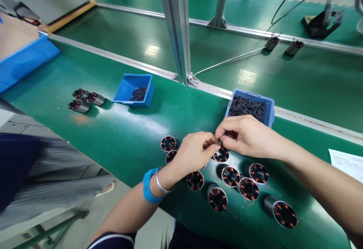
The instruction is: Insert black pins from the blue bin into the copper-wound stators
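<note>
My left hand [197, 151], with a blue band and a silver bangle at the wrist, is closed in a pinch over a round metal motor stator [221, 156] with copper windings. Meeting it from the right, my right hand [244, 135] pinches too, fingertips nearly touching the left ones. A small dark piece shows between the fingertips, too small to make out. Several more stators stand around the hands, among them one [194, 180] below my left hand and one lying tilted [283, 213] at the lower right. Behind my right hand sits a blue bin [272, 113] of short black tubes [246, 107].
A second blue bin [121, 90] holds fewer black tubes. Three stators [79, 106] stand at the left. A metal post [177, 30] and rail cross behind the bins. Paper [347, 164] lies at the right. Another person's striped clothing [56, 177] shows at lower left.
</note>
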Motion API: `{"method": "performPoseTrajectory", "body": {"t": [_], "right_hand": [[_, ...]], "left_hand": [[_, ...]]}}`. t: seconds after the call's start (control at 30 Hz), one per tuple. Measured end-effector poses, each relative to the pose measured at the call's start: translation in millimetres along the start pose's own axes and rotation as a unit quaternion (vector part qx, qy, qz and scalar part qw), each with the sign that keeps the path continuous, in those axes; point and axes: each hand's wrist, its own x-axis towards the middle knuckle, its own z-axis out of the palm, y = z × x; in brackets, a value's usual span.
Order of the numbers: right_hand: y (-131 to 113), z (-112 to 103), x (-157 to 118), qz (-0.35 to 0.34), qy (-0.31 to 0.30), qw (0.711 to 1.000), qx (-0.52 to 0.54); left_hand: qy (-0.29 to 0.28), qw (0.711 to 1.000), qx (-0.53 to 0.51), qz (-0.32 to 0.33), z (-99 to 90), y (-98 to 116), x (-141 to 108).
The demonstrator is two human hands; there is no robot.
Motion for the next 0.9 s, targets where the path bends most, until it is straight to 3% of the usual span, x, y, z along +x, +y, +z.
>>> {"method": "performPoseTrajectory", "body": {"t": [0.5,0.77,0.9], "right_hand": [[-3,-5,6,-0.009,-0.014,1.000,-0.011],[-3,-5,7,0.024,-0.099,0.994,-0.033],[-8,-15,-13,0.006,-0.040,0.998,-0.043]], "left_hand": [[-0.008,1.000,0.014,-0.002,-0.5,0,0],[-0.020,0.999,-0.036,-0.025,-0.4,-2,-2],[-0.022,1.000,0.008,-0.012,0.3,-2,-1]]}}
